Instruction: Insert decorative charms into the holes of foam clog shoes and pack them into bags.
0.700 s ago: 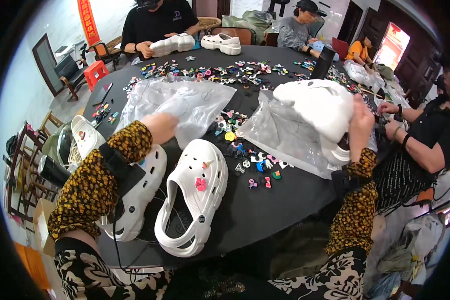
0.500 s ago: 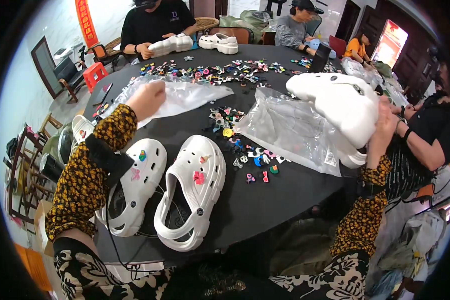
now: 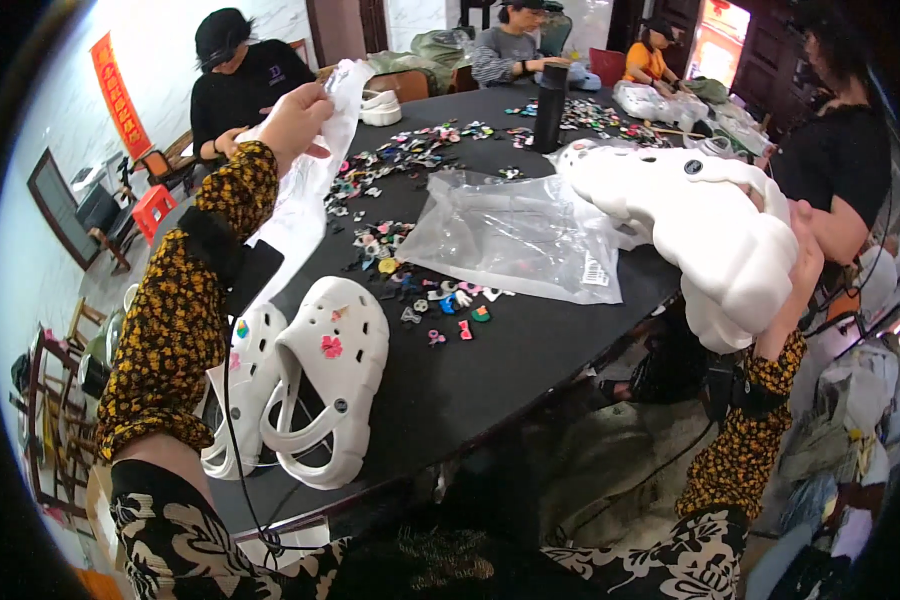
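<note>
Lifted since earlier: left hand (image 3: 295, 118) pinching crinkly clear plastic bag (image 3: 310, 190), 11 o'clock; right hand (image 3: 800, 262) gripping chunky smooth white clogs (image 3: 710, 240), 3 o'clock.

A pair of clogs (image 3: 305, 385) sits at the lower left of the frame on the table (image 3: 470, 380). A flat plastic bag (image 3: 515, 235) lies at centre, with scattered charms (image 3: 425, 290) between them (more charms stretch toward the upper centre). A bottle (image 3: 549, 110) stands behind the bag.
</note>
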A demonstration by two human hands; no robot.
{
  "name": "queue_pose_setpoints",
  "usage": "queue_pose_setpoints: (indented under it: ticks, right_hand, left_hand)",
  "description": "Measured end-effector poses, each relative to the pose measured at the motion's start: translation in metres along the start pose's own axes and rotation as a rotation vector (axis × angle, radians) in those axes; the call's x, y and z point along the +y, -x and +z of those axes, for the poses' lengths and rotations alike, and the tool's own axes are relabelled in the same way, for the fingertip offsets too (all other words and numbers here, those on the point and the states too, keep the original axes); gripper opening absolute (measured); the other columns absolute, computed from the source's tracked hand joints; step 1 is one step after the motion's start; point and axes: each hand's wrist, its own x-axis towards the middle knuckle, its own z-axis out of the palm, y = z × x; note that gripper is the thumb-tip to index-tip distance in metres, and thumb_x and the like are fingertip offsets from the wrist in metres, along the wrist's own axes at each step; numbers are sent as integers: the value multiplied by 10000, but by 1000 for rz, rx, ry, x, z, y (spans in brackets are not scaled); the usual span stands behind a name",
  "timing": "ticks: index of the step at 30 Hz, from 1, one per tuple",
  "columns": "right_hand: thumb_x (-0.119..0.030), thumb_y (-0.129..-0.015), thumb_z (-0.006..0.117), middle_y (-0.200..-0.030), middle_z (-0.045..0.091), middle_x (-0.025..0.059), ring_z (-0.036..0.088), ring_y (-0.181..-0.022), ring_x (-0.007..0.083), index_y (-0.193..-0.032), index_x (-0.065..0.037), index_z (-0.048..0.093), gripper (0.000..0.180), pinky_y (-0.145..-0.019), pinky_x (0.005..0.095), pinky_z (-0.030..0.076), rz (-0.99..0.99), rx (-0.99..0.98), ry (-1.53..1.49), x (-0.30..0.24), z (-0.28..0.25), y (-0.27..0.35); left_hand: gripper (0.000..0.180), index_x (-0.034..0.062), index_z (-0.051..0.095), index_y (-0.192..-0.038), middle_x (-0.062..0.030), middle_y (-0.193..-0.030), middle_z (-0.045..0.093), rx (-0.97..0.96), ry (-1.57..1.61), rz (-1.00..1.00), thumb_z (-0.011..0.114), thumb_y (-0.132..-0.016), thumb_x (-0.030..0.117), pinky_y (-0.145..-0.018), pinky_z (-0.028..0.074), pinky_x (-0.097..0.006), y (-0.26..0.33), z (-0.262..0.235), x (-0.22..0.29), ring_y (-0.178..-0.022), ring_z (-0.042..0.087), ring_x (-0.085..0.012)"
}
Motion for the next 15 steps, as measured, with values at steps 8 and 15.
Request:
queue_pose_setpoints:
  ticks: [8, 15]
  right_hand:
    - [-384, -952, 480, -869, 648, 90, 633, -717, 139, -1021, 62, 610, 469, -642, 249, 511, 34, 165, -51, 4, -64, 12]
    - [-425, -935, 508, -767, 644, 73, 610, -624, 130, -957, 54, 626, 494, -574, 243, 491, 134, 334, -103, -10, -72, 23]
  left_hand:
    - [161, 23, 576, -884, -158, -779, 603, -307, -245, 581, 516, -821, 158, -691, 476, -381, -18, 135, 44, -722, 594, -275]
    - [112, 16, 536, -867, -183, -983, 593, -569, -212, 877, 520, -820, 117, -782, 470, -402, 24, 273, 47, -896, 585, -360]
